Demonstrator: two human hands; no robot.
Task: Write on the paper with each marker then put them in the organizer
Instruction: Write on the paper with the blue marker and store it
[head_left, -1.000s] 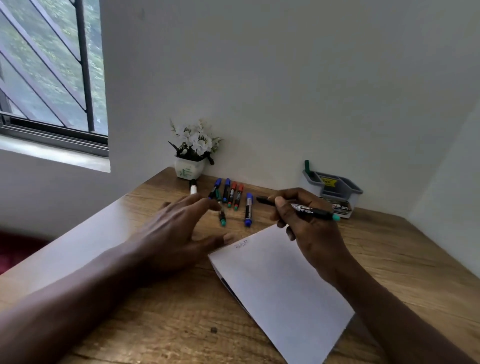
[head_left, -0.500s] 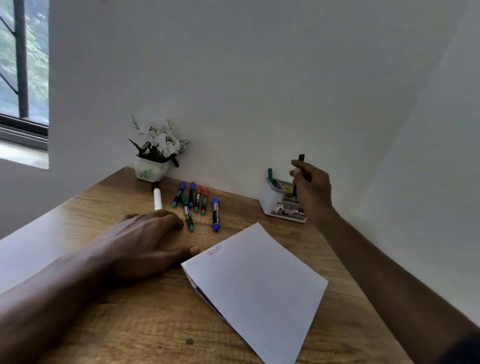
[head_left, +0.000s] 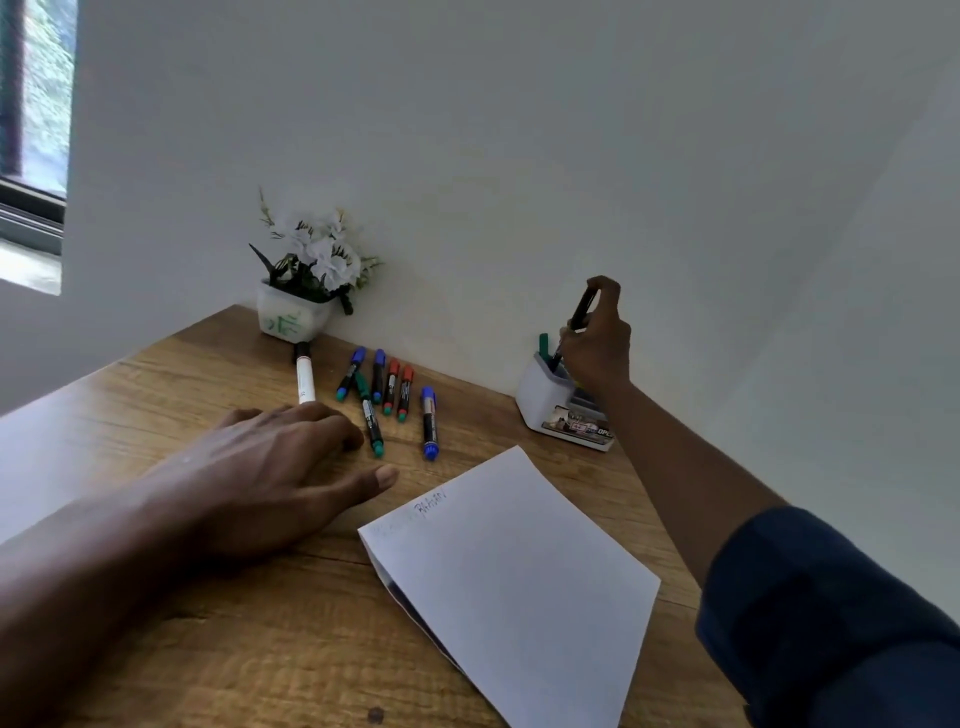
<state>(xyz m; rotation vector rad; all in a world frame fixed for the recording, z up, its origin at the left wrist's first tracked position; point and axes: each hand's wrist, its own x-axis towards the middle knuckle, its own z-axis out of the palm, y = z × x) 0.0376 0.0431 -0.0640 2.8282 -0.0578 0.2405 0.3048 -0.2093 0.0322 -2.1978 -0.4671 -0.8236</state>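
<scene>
While left hand (head_left: 270, 467) rests, right hand (head_left: 597, 343) lowers marker (head_left: 574, 325) into organizer (head_left: 540, 400)

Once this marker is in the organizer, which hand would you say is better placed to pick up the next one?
Probably the left hand: it rests on the table beside the green-capped marker, while the right hand holds a marker at the organizer.

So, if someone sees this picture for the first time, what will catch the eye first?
Probably the right hand at the back right, lowering a dark marker into the white organizer by the wall. Next, the white paper in front, and the row of coloured markers beyond the resting left hand.
</scene>
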